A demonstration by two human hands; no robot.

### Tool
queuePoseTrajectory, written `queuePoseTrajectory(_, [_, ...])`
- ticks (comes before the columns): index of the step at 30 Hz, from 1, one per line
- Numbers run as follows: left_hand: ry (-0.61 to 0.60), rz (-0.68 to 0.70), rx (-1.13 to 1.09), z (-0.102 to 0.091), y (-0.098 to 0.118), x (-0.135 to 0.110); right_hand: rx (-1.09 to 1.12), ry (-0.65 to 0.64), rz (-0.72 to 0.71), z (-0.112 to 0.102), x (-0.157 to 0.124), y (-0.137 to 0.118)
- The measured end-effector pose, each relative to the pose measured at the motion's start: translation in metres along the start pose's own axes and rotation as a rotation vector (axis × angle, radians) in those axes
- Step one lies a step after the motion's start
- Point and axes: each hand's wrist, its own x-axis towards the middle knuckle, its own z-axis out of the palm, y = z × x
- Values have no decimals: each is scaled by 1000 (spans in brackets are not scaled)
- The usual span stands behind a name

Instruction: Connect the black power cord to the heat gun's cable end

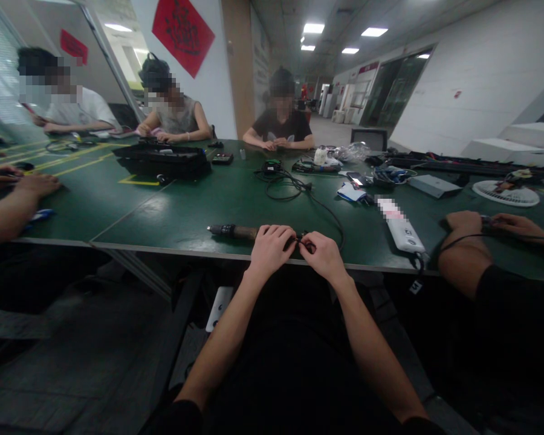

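Near the table's front edge lies an electric screwdriver (243, 232), its metal tip pointing left. My left hand (272, 251) is closed over its rear end, fingers curled down and hiding that part. Close beside it, my right hand (324, 255) pinches a small dark piece at the rear end of the tool, apparently the end of the black cable (333, 211). The cable curves from there away across the table to a loose coil. Fingers cover the joint between cable and screwdriver, so I cannot tell whether they are connected.
A black tray (163, 160) stands back left on the green table (176, 211). A white power strip (401, 226) lies to my right, a white fan grille (505, 192) beyond it. Co-workers sit opposite; another person's arms (465, 248) rest at right, others at left.
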Motion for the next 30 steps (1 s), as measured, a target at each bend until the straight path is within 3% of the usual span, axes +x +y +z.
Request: queuePoseTrajectory(30, [4, 15, 4, 1, -1, 0, -17, 4, 0, 1, -1, -1])
